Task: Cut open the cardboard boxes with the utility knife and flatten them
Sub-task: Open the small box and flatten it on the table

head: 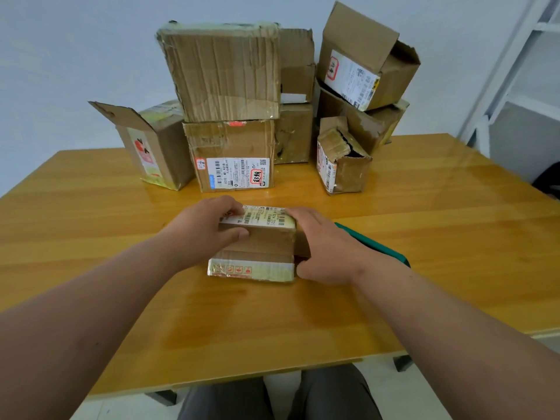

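Observation:
A small taped cardboard box (257, 247) with a white shipping label on top stands on the wooden table (272, 322) in front of me. My left hand (206, 228) grips its left side, thumb on the front face and fingers over the top edge. My right hand (327, 247) grips its right side, with the thumb low at the front corner. A green utility knife (375, 244) lies on the table just right of the box, partly hidden behind my right hand and wrist.
Several worn cardboard boxes (224, 74) are stacked at the back of the table, some with open flaps. A white shelf frame (521, 71) stands at the right. A dark object (550, 180) sits past the table's right edge. My knees show below the near edge.

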Available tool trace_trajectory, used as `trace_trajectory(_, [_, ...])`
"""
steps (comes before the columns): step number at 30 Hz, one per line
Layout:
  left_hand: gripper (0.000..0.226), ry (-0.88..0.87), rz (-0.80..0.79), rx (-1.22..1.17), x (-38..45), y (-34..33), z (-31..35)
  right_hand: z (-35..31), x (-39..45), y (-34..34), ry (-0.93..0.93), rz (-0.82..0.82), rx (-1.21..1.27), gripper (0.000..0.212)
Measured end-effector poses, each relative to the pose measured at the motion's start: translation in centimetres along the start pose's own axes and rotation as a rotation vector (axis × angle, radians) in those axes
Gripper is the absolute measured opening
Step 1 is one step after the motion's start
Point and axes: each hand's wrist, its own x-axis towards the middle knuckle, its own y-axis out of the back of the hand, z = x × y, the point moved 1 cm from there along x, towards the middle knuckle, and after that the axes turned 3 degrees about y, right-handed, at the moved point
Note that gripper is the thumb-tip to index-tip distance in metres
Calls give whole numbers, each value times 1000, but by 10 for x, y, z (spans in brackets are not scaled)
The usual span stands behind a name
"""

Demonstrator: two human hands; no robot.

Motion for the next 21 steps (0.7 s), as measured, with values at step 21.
trace_trajectory(21, [36, 13, -71, 213, 0, 5, 13, -26, 3, -6, -88, 103, -12, 41])
